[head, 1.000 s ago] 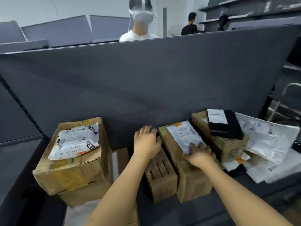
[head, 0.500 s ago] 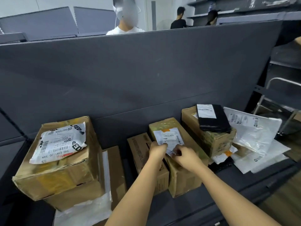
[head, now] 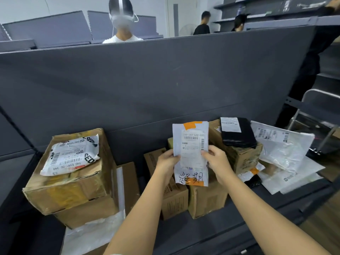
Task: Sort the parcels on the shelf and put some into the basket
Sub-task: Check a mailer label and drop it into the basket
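Parcel sorting has moved on a step: the flat white parcel (head: pixel 190 153) that lay on the brown box (head: pixel 207 199) half a second ago is now off it, held upright above the middle of the shelf (head: pixel 248 214) with its label towards me. My left hand (head: pixel 166 162) pinches its left edge and my right hand (head: pixel 217 162) pinches its right edge, both at about mid-height. I take that to mean I am checking it before deciding whether it goes into the basket, which I cannot see from here. Its printed label has a barcode under a code ending 40-24F-A22-020; the first character is unclear and the small print below is too fine to read. Orange tape crosses the top and the bottom. Above the lower strip are two handwritten black characters that look like 超期, overdue, so this one probably belongs with those to pull. At the shelf's left end the white bag (head: pixel 71 155) on the big carton (head: pixel 73 181) shows "SED" and, upside down, 940 ES91-00 344. The black parcel (head: pixel 239 133) towards the right end carries a white label I cannot read.
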`<state>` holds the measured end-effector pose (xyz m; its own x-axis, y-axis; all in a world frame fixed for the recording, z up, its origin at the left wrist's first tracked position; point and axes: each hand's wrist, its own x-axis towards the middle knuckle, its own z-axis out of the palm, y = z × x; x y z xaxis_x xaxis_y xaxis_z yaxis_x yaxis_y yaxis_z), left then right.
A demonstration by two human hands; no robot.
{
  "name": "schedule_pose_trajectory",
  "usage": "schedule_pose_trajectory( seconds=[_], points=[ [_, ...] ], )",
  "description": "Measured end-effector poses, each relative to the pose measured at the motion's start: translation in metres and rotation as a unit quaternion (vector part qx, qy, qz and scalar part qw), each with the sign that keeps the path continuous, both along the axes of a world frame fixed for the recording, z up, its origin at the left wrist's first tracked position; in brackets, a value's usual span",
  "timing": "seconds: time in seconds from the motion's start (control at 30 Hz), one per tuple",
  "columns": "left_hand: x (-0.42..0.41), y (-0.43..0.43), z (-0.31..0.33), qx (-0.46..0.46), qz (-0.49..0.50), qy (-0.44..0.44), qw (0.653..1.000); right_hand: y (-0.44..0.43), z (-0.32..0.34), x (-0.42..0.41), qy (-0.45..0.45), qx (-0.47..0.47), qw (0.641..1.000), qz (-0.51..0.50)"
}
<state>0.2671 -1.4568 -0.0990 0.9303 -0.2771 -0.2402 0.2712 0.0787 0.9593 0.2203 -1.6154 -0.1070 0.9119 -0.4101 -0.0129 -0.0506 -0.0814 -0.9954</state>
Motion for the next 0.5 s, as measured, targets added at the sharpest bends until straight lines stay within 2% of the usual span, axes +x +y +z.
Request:
schedule_pose_trajectory(
  seconds=[0.23, 0.5],
  points=[
    [-0.004, 0.010, 0.024, 0.033, 0.025, -0.069, 0.997, 0.006, 0.024, -0.001, -0.090, -0.010, 0.995, 0.044],
    [-0.016, -0.010, 0.047, 0.136, 0.040, -0.155, 0.978, -0.001, 0.028, -0.010, -0.045, 0.073, 0.996, 0.023]
  ],
)
